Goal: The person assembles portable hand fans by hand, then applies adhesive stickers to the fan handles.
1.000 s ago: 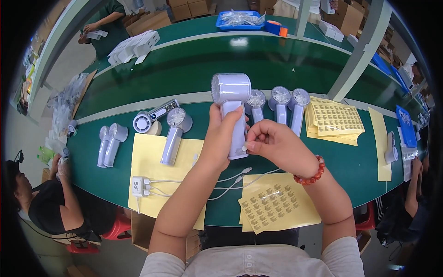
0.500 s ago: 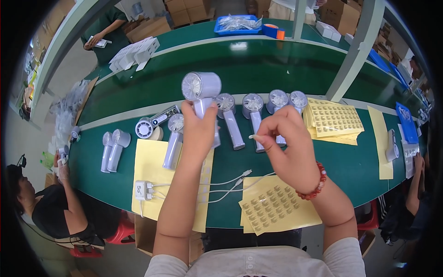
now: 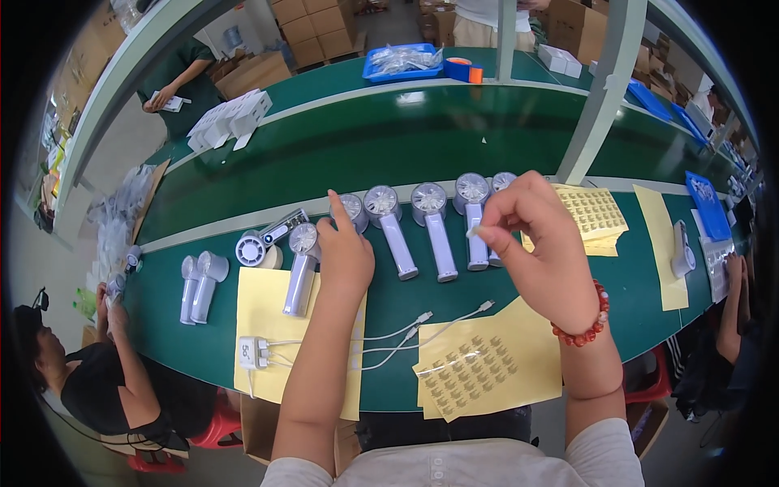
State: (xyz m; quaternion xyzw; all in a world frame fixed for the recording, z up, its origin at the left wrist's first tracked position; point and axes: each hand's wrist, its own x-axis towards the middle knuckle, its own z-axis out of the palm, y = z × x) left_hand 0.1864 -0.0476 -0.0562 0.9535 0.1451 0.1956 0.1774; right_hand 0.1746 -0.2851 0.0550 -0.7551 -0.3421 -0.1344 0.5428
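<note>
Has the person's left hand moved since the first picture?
Yes. Judged against the white charger on the table, the left hand has moved leftward, closer to it.

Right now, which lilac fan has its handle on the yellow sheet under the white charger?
The fan just left of the left hand: its handle rests on that yellow sheet; no other visible fan does.

The dark green surface [image 3: 203, 349] carries a row of lavender handheld fans [image 3: 439, 247], a separate fan pair [image 3: 203, 292] at the left, white charging cables [image 3: 425, 316], yellow sticker sheets [image 3: 466, 373] along the near edge, and a thicker sheet stack [image 3: 596, 219] toward the back right.
</note>
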